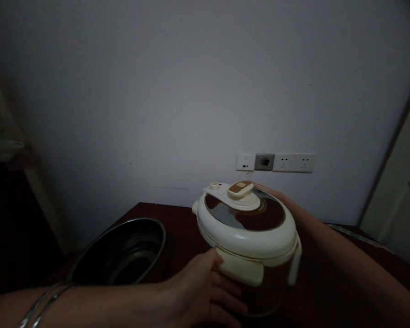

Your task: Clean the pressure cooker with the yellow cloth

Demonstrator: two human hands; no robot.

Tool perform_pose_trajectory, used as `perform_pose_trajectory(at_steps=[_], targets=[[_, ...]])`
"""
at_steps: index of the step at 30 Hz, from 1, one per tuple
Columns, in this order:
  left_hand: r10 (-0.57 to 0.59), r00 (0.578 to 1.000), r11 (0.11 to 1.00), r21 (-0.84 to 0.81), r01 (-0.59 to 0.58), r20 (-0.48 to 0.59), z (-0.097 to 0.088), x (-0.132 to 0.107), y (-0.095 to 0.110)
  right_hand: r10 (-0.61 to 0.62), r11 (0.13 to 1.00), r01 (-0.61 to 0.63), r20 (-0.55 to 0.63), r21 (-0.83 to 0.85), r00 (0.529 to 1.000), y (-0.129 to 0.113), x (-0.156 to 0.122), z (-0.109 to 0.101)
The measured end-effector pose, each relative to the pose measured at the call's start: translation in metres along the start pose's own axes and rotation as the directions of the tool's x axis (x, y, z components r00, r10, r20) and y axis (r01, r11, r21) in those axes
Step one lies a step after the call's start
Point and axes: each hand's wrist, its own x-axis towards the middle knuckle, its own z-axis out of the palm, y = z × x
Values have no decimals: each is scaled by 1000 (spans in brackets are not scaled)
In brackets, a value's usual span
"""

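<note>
A cream and brown rice cooker (pixel 249 237) stands on a dark wooden table (pixel 177 218), its lid closed. My left hand (pixel 205 287) wraps around its lower front, thumb by the cream front latch. My right hand (pixel 280 198) reaches around the cooker's far right side, its fingers curved against the lid's edge and mostly hidden. Both hands grip the cooker.
A large steel bowl (pixel 123 255) sits on the table left of the cooker. A white wall with a row of sockets (pixel 276 162) stands behind. A door frame (pixel 392 150) rises at the right. Thin bangles (pixel 44 305) circle my left wrist.
</note>
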Motion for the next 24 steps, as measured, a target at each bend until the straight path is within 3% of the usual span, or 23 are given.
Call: perform_pose_trajectory(at_steps=[2, 4, 5, 6, 8, 9, 11, 12, 15, 18, 24], targets=[[-8, 1000, 995, 100, 7, 7, -13, -11, 6, 188, 982, -188, 12, -19, 982, 0, 1, -27], [46, 998, 983, 181, -36, -50, -33, -15, 18, 262, 959, -272, -108, -85, 959, 1, -10, -56], [137, 984, 972, 206, -111, -116, -45, -13, 28, 269, 952, -290, -176, -103, 947, 3, -19, -68], [267, 942, 951, 216, -222, -205, -59, -8, 39, 260, 950, -292, -241, -108, 935, 6, -31, -77], [488, 762, 873, 231, -430, -425, -88, 10, 66, 208, 965, -250, -344, -80, 915, 15, -60, -87], [532, 679, 841, 218, -496, -506, -102, 22, 79, 167, 977, -206, -382, -62, 909, 21, -76, -86], [568, 583, 790, 187, -584, -581, -125, 49, 102, 72, 993, -103, -421, -52, 904, 37, -106, -75], [569, 568, 777, 162, -608, -595, -133, 63, 110, 25, 997, -56, -421, -61, 907, 46, -119, -66], [498, 610, 813, 86, -576, -617, -140, 101, 121, -101, 990, 54, -389, -132, 916, 69, -151, -33], [482, 645, 830, 73, -553, -594, -131, 129, 118, -197, 967, 117, -376, -225, 905, 82, -167, -7], [510, 709, 826, 45, -563, -488, -116, 158, 95, -216, 969, 163, -314, -187, 925, 83, -172, 2]])
